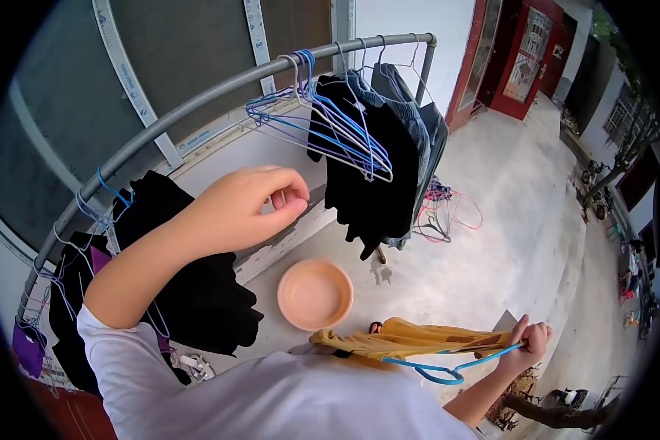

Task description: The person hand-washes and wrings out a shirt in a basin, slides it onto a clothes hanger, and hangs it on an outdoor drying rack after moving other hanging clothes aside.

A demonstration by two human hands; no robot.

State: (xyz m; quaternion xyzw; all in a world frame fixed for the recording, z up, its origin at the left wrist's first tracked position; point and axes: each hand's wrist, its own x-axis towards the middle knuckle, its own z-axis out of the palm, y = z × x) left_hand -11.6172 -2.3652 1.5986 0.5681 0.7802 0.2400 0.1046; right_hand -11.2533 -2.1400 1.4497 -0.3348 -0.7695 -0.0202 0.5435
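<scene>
My right hand (532, 342) is closed around one end of a blue clothes hanger (440, 376) and the edge of a mustard-yellow garment (418, 339). The garment stretches across in front of my body, with the hanger's hook pointing toward me. My left hand (271, 199) is raised below the hanging rail (191, 110), its fingers curled in toward the thumb with nothing visible in them. Just beyond it hang several bare blue, purple and white hangers (330, 132), apart from the hand.
Black clothes (370, 161) and denim (411, 121) hang at the rail's far end. More black clothing (205, 301) hangs at the left. On the concrete floor stands a peach basin (315, 295). Loose hangers (444, 220) lie farther off, and a red door (524, 62) stands beyond.
</scene>
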